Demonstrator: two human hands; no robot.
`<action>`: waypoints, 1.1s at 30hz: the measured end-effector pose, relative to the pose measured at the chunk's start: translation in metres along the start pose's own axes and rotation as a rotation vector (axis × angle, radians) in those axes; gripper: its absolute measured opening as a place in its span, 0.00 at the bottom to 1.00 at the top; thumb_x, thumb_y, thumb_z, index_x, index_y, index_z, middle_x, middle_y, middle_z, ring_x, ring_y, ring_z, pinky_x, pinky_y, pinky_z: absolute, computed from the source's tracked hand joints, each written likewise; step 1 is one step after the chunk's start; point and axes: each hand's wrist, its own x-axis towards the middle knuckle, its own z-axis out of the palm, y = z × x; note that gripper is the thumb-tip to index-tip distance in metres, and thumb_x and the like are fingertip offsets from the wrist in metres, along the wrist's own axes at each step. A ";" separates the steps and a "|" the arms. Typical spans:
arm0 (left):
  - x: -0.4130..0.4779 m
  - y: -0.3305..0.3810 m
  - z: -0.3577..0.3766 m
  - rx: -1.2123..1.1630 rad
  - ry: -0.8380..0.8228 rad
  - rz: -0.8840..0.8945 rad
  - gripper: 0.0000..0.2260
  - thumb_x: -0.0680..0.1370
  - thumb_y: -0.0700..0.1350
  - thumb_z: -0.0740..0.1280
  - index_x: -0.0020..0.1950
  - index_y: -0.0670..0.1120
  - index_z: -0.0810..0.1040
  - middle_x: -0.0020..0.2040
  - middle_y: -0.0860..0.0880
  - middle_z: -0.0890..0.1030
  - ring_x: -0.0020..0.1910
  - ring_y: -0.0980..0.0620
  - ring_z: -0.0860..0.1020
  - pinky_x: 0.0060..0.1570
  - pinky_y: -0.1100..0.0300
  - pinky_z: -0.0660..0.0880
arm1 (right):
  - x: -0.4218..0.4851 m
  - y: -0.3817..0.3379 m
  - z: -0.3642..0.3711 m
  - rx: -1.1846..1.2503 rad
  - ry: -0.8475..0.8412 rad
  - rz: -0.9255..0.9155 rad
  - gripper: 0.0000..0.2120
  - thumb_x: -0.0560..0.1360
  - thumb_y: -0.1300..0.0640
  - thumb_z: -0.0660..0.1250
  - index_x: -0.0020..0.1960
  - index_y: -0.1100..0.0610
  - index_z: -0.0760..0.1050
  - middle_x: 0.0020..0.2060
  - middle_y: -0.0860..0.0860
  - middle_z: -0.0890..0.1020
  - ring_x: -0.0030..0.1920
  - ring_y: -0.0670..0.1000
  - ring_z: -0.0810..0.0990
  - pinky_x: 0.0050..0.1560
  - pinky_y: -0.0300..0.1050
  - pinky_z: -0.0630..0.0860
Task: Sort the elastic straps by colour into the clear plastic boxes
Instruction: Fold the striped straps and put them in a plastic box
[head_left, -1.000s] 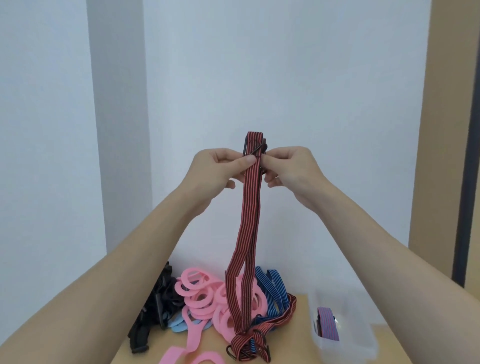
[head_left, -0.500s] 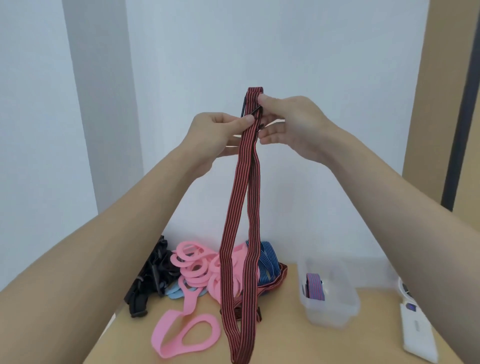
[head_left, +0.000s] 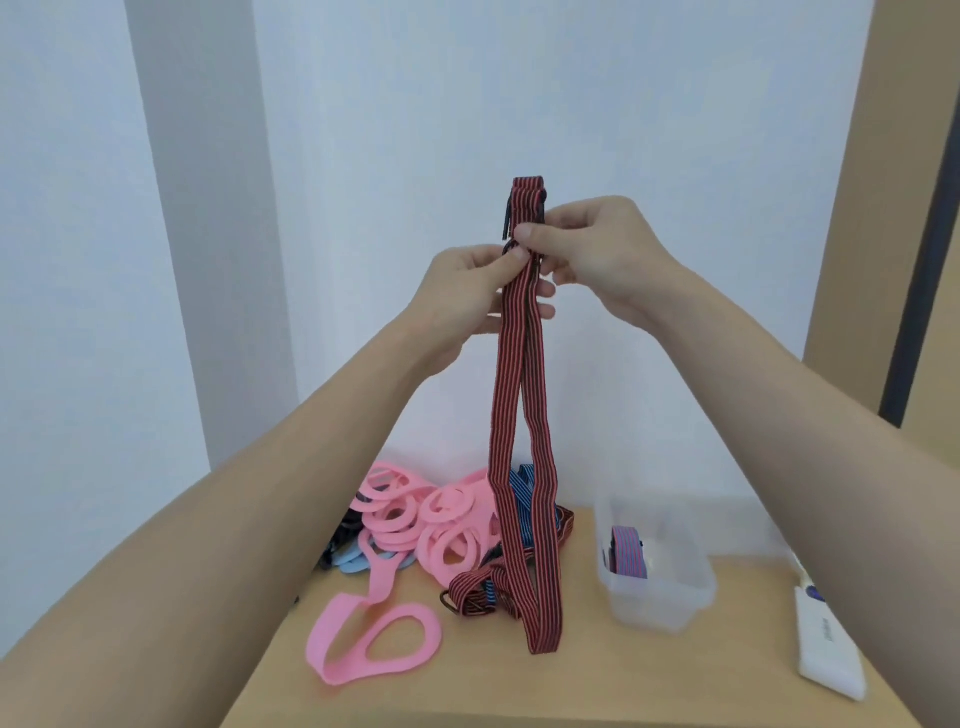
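While both hands are raised in front of the person, the left hand (head_left: 467, 291) pinches the red strap (head_left: 511, 389) between thumb and fingers just under its dark buckle. The right hand (head_left: 597, 254) pinches it just above, at the buckle, with the folded top end standing up over both. From there the red strap hangs as a long doubled loop. Its lower end comes down to about the table (head_left: 571, 686), though whether it touches I cannot tell. Toward the table's near left edge a pink strap (head_left: 363, 644) lies loose, and a white device (head_left: 826, 649) sits at the right edge. Farther in on the right stands a clear box (head_left: 654, 587) holding one rolled strap (head_left: 628, 551), striped. At the far edge lies the pile (head_left: 415, 514), mostly pink loops. It also has a blue strap (head_left: 524, 493), light blue and black pieces at its left, and a second red one (head_left: 483, 587) in front. Sorting looks barely begun: one strap is boxed, one is in hand being tidied, and nearly all the rest is unsorted.
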 end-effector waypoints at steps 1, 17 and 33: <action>0.001 -0.002 0.000 -0.006 0.017 0.001 0.16 0.85 0.48 0.62 0.60 0.37 0.81 0.50 0.41 0.86 0.47 0.41 0.86 0.45 0.53 0.82 | 0.000 0.004 -0.001 0.014 0.013 0.016 0.07 0.76 0.60 0.73 0.46 0.64 0.84 0.37 0.53 0.83 0.36 0.49 0.77 0.39 0.42 0.75; 0.003 -0.010 0.006 0.026 0.103 0.000 0.17 0.85 0.44 0.55 0.58 0.37 0.80 0.46 0.39 0.84 0.47 0.39 0.85 0.48 0.52 0.79 | -0.007 0.030 0.028 0.149 0.181 0.097 0.06 0.77 0.62 0.72 0.53 0.59 0.81 0.33 0.54 0.82 0.33 0.51 0.80 0.38 0.48 0.78; -0.005 -0.033 0.015 -0.197 0.048 -0.116 0.09 0.85 0.40 0.60 0.57 0.36 0.76 0.45 0.40 0.81 0.35 0.49 0.81 0.42 0.54 0.83 | -0.022 0.031 0.029 0.175 0.197 0.097 0.04 0.77 0.62 0.71 0.51 0.57 0.81 0.30 0.43 0.79 0.30 0.42 0.76 0.34 0.36 0.72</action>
